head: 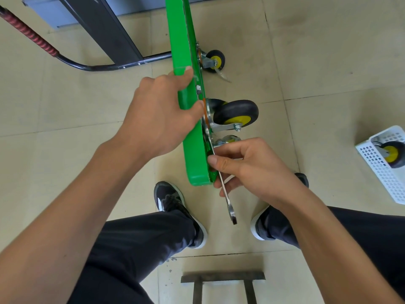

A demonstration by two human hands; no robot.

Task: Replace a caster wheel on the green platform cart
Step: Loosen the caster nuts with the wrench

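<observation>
A: Green platform cart (192,137) stood on edge on the floor (328,62), underside facing right — presumably to expose the caster bolts.

B: Left hand (157,115)?

A: Fingers curled over the cart's upper edge, thumb side toward the mounting plate; gripping the deck, most likely to keep it from tipping under wrench load.

B: Right hand (245,170)?

A: Fingers closed round a wrench (228,198), working end up against the cart's underside just below the near caster wheel (236,113); free end pointing down toward the shoes. Head hidden behind thumb and plate — cannot tell whether seated on a nut.

B: Other casters?

A: Second caster (214,60) farther along the same underside, still mounted. Another wheel (392,153) in a white basket (381,172) well right of the cart — spare or removed unit, unclear which.

B: Stage?

A: Judged mid-bolting at the near caster plate; loosening or tightening not determinable.
</observation>
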